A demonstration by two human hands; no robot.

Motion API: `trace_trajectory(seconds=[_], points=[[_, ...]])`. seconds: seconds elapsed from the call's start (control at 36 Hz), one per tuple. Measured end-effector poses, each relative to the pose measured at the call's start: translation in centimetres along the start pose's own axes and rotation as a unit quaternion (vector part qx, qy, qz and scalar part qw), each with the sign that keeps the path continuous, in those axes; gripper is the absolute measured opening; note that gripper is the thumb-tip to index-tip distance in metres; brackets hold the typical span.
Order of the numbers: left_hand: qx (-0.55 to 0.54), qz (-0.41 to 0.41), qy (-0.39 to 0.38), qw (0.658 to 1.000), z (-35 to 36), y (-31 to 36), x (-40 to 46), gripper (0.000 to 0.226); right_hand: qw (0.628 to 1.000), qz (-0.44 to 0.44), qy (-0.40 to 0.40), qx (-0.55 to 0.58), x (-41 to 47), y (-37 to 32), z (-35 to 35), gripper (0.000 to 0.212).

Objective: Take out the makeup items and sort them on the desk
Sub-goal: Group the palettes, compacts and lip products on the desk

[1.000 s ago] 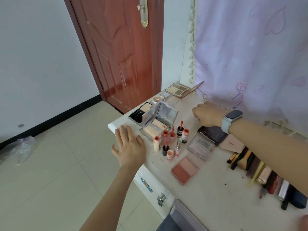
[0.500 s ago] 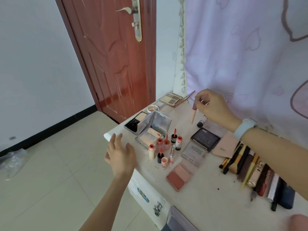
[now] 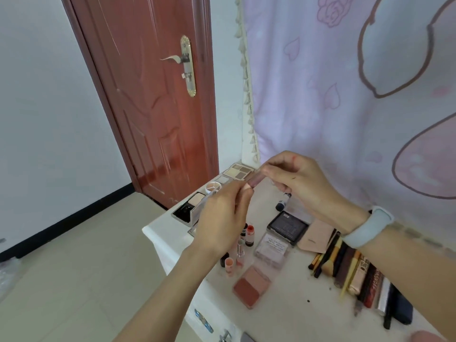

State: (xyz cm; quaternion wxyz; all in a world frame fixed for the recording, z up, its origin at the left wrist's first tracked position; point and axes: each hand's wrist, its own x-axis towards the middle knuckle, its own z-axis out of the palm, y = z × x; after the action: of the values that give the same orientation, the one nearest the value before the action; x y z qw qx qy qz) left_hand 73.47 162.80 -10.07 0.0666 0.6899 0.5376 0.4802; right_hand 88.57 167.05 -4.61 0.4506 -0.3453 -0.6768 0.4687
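Note:
A slim pink makeup tube (image 3: 254, 181) is held above the white desk (image 3: 291, 302) between both hands. My right hand (image 3: 298, 183) pinches its upper end, and my left hand (image 3: 222, 218) grips its lower end. Below them small lip tints and lipsticks (image 3: 249, 234) stand in a cluster, partly hidden by my left hand. A blush palette (image 3: 251, 285), a clear compact (image 3: 272, 246) and a black compact (image 3: 287, 227) lie beside them. Open palettes (image 3: 238, 170) sit at the desk's far corner.
A row of brushes, pencils and tubes (image 3: 357, 272) lies at the right of the desk. A dark tube (image 3: 283, 201) lies near the curtain (image 3: 345, 95). A red door (image 3: 153, 95) stands behind the desk's left corner. Tiled floor lies to the left.
My right hand lifted the pink tube off the desk toward me. My left hand rose from the desk edge and took hold of the tube's lower end.

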Motion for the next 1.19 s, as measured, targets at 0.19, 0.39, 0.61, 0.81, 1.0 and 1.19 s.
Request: trace_trajectory(seconds=[0.19,0.39,0.61,0.81,1.0,1.19], points=[[0.084,0.067,0.004,0.994,0.3,-0.2,-0.2,0.038,0.989,-0.042,-0.007,-0.142,-0.8,0.4,-0.4,0.022],[-0.016,0.013,-0.078,0.997,-0.6,0.0,0.4,0.036,0.966,-0.102,-0.064,-0.230,-1.2,1.0,-1.5,0.023],[0.041,0.022,-0.034,0.998,-0.5,0.1,0.8,0.022,0.992,-0.023,0.111,-0.047,-1.2,1.3,-0.2,0.019],[-0.002,-0.038,-0.008,0.999,-0.2,-0.1,1.3,0.024,0.995,-0.010,0.090,-0.031,-1.4,2.1,1.1,0.029],[0.050,0.020,-0.075,0.996,-0.5,-0.1,1.2,0.025,0.994,0.032,0.074,-0.077,-0.3,2.0,0.0,0.017],[0.083,0.045,-0.121,0.988,-1.2,-1.4,2.4,0.033,0.975,-0.011,-0.098,-0.201,0.5,1.2,-2.3,0.022]])
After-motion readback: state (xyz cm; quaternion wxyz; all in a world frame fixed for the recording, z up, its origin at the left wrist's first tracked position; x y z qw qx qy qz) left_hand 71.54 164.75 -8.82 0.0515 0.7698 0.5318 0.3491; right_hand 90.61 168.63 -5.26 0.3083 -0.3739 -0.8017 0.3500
